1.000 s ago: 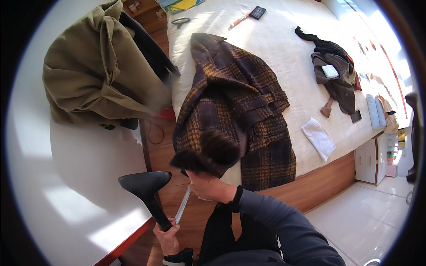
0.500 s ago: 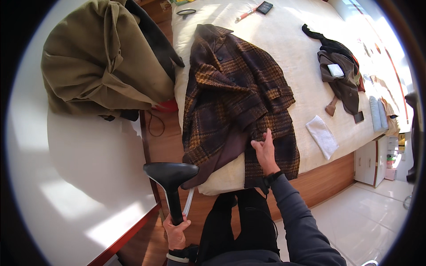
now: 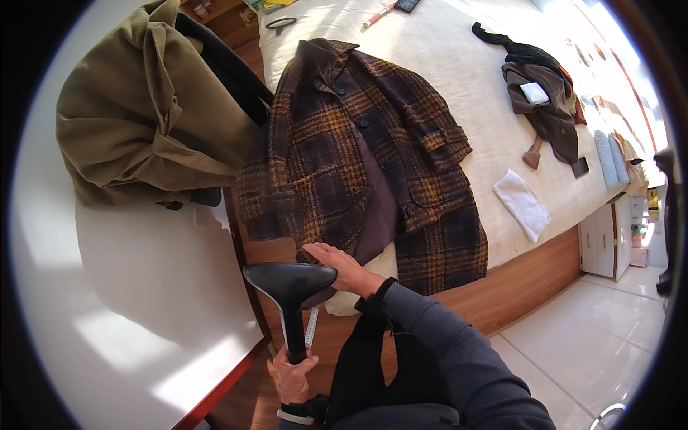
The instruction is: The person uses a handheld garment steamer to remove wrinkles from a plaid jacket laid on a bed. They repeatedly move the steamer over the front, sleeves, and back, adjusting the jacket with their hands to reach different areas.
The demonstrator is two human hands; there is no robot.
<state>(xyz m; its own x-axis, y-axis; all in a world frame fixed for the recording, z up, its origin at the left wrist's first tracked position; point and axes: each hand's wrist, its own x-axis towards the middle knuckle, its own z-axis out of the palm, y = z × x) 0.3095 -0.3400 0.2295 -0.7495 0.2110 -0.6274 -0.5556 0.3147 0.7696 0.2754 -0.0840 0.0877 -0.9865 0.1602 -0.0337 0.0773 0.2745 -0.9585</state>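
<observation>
A black handheld garment steamer [image 3: 290, 283] stands upright in my left hand [image 3: 292, 376], which is wrapped round its handle, and a ribbed white hose shows beside the handle. Just behind the steamer's wide head, my right hand [image 3: 345, 271] reaches leftward with its fingers stretched out against the lower front edge of a plaid coat [image 3: 322, 158]. The coat is dark brown with yellow checks and lies on the bed. Its front is parted low down, where purple lining [image 3: 376, 208] shows. The left sleeve-side part hangs over the bed's edge.
A large olive-brown coat [image 3: 136, 122] bulks up at the left, by a white board [image 3: 158, 301]. On the bed [image 3: 444, 86] lie a folded white cloth [image 3: 522, 204], dark clothes [image 3: 548, 122], a wooden-coloured brush [image 3: 532, 154] and a phone [image 3: 580, 167]. A wooden bed rail [image 3: 530, 301] runs along the front.
My right hand has moved left from the coat's right front panel to its left one. The left panel has been laid out flatter toward the left. The steamer stays in my left hand.
</observation>
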